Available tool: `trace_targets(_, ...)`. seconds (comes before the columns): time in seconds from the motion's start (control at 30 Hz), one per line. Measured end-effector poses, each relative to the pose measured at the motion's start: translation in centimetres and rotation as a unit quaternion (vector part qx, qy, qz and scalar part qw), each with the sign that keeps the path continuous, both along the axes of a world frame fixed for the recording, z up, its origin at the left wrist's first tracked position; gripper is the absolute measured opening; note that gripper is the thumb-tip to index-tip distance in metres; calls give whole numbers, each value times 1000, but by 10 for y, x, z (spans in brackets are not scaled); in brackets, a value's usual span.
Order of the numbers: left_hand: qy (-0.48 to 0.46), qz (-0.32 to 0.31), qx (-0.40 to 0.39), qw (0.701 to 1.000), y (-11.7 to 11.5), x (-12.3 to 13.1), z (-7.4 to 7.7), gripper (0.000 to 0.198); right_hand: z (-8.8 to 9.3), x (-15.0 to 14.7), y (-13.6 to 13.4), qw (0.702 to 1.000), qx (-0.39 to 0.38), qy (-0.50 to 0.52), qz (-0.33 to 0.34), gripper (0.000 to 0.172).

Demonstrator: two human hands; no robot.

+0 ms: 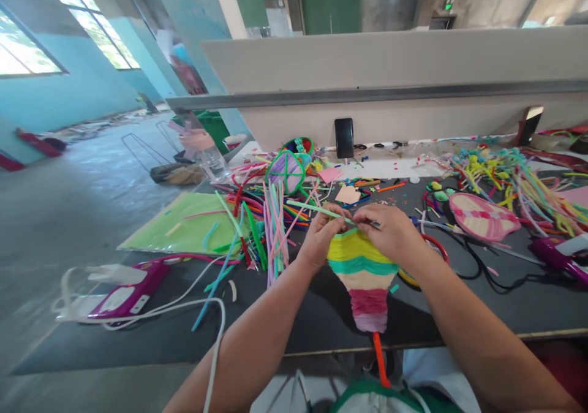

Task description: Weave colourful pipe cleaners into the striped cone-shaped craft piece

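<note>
A fan-shaped woven piece (364, 272) in yellow, teal, cream and pink stripes, on an orange stem, lies in front of me on the dark table (294, 321). My left hand (319, 235) grips its upper left edge with closed fingers. My right hand (390, 229) pinches a light green pipe cleaner (316, 209) against the top edge of the piece. The strand runs up and left from my fingers.
A heap of coloured pipe cleaners (266, 217) lies left of my hands on a green sheet (184, 226). A green-rimmed round frame (285, 171), a phone (344, 137), a pink woven fan (482, 217), glue guns (128, 293) (558, 253) and white cords surround them.
</note>
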State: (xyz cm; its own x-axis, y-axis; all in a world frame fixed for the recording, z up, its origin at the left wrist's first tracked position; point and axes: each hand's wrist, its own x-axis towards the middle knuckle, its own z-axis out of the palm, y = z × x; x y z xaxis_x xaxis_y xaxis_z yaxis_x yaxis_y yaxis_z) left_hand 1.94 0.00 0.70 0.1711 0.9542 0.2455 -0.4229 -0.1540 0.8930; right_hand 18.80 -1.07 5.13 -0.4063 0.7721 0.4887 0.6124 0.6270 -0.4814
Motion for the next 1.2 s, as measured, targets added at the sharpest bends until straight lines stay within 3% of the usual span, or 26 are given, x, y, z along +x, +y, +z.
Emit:
trace_targets(0.17,-14,36,-38,999,-4,4,6,17,-8,0,-3,997,57,-61,5,20)
trace_targets(0.4,-10,68,-77,995,-10,8,11,27,-22,7,-1,991,54,-120,5,20)
trace_targets(0.57,-9,58,-93,994,-10,10,8,30,-23,13,2,993,46,-106,38,12)
trace_targets(0.87,-42,-4,-142,989,-14,22,6,35,-17,36,5,997,37,-61,-5,9)
trace_targets(1.2,-73,50,-153,984,-16,30,4,25,-18,38,5,996,19,-81,-21,5)
